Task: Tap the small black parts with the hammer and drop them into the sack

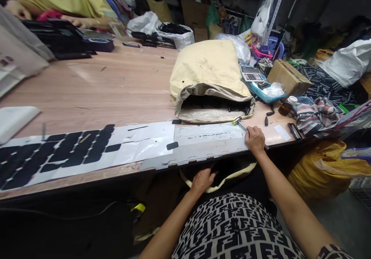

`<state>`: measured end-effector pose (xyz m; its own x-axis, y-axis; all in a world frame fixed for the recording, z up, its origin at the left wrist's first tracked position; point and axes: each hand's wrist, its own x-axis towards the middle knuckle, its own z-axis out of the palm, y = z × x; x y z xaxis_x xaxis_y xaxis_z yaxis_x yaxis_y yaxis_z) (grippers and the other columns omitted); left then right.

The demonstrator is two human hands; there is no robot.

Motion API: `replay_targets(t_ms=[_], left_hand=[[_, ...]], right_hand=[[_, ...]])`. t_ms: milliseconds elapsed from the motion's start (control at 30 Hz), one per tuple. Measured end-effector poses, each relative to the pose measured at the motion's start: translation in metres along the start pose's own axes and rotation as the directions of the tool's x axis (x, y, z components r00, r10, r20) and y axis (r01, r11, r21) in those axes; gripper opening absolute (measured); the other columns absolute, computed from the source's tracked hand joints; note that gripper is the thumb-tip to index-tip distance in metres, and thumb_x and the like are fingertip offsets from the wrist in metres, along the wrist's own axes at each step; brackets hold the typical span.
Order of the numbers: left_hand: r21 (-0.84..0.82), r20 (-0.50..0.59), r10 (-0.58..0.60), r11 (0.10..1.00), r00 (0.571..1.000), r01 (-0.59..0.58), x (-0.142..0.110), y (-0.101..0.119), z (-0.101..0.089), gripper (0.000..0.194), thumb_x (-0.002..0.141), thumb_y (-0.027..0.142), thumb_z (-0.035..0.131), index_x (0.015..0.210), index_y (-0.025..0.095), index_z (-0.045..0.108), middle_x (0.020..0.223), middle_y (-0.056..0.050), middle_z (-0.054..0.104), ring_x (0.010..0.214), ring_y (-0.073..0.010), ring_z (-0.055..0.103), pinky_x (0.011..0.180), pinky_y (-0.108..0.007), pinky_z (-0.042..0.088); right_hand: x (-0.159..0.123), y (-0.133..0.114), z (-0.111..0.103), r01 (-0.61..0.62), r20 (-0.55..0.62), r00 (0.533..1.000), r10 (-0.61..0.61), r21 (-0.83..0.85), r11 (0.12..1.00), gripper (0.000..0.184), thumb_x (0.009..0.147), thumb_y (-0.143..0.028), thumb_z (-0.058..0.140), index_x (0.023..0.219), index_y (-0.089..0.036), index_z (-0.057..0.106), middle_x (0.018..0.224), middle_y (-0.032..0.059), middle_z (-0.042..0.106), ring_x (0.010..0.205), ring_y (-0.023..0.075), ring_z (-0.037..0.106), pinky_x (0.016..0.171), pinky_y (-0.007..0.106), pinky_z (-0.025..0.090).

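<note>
Right hand (255, 140) sits at the near edge of the surface (116, 85), fingers clenched round the handle of a small hammer (241, 124). Metal head with a yellowish tip rests on the long white sheet (208, 135), just in front of the sack's mouth.

Left hand (203, 180) is below the surface edge, fingers curled onto the rim of a yellow-edged bag (228, 176) at the lap. Can't tell if it's actually pinching the rim or just resting on it.

Judgement on doing this well: keep the grip low on the handle, keep the head square to the sheet, and hold the bag mouth wide open under the edge.

Materials:
- Sheet: thin, glossy, slightly wrinkled, runs along the whole front edge. Left part carries rows of flat black rounded-rectangle pads (69, 151); a few loose ones sit near the middle.
- Grey strip (185, 156) along the edge has a notched outline and looks rigid.
- Paper sack (208, 77): tan, creased, lying on its side with its mouth toward the person and dark parts inside.
- Surface: wood-grain laminate, matte.
- Calculator (251, 73) and cardboard box (288, 77) lie behind, well apart from the hammer.
</note>
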<state>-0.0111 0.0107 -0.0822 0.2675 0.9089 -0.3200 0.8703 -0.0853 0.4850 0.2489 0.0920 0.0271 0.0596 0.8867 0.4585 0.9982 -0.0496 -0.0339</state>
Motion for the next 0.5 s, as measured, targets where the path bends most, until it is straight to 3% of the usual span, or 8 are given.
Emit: replay_targets(t_ms=[67, 200, 333, 500], left_hand=[[0.009, 0.1, -0.009, 1.0, 0.995, 0.008, 0.0, 0.001, 0.003, 0.039, 0.097, 0.041, 0.052, 0.124, 0.018, 0.069, 0.107, -0.014, 0.075, 0.103, -0.0282, 0.071, 0.088, -0.034, 0.052], [-0.027, 0.228, 0.144, 0.99, 0.963, -0.141, -0.007, 0.009, 0.002, 0.04, 0.097, 0.034, 0.05, 0.133, 0.025, 0.063, 0.127, -0.01, 0.07, 0.12, -0.0253, 0.064, 0.096, -0.033, 0.049], [-0.02, 0.33, 0.272, 0.959, 0.904, -0.281, -0.013, 0.024, -0.008, 0.033, 0.095, 0.03, 0.046, 0.116, 0.028, 0.071, 0.11, -0.007, 0.074, 0.105, -0.0249, 0.069, 0.086, -0.032, 0.05], [-0.098, 0.326, 0.355, 0.935, 0.877, -0.342, -0.011, 0.035, -0.016, 0.035, 0.098, 0.039, 0.04, 0.11, 0.029, 0.072, 0.104, -0.006, 0.073, 0.1, -0.0234, 0.067, 0.084, -0.03, 0.047]], right_hand=[[-0.001, -0.001, 0.0, -0.008, 0.005, 1.0, 0.008, -0.005, 1.0, 0.025, 0.093, -0.022, 0.05, 0.111, -0.019, 0.067, 0.095, 0.0075, 0.06, 0.087, 0.0214, 0.047, 0.073, 0.03, 0.032], [-0.002, -0.001, 0.001, -0.019, 0.013, 1.0, 0.019, -0.012, 1.0, 0.024, 0.093, -0.022, 0.05, 0.11, -0.02, 0.067, 0.096, 0.0072, 0.06, 0.088, 0.0212, 0.047, 0.073, 0.03, 0.032], [-0.003, 0.0, 0.003, -0.014, 0.011, 1.0, 0.014, -0.008, 1.0, 0.024, 0.093, -0.023, 0.05, 0.111, -0.02, 0.066, 0.096, 0.007, 0.06, 0.089, 0.0215, 0.047, 0.074, 0.031, 0.032], [-0.004, 0.0, 0.003, -0.011, 0.008, 1.0, 0.011, -0.009, 1.0, 0.023, 0.094, -0.024, 0.051, 0.111, -0.021, 0.066, 0.097, 0.0069, 0.06, 0.089, 0.0216, 0.047, 0.073, 0.031, 0.032]])
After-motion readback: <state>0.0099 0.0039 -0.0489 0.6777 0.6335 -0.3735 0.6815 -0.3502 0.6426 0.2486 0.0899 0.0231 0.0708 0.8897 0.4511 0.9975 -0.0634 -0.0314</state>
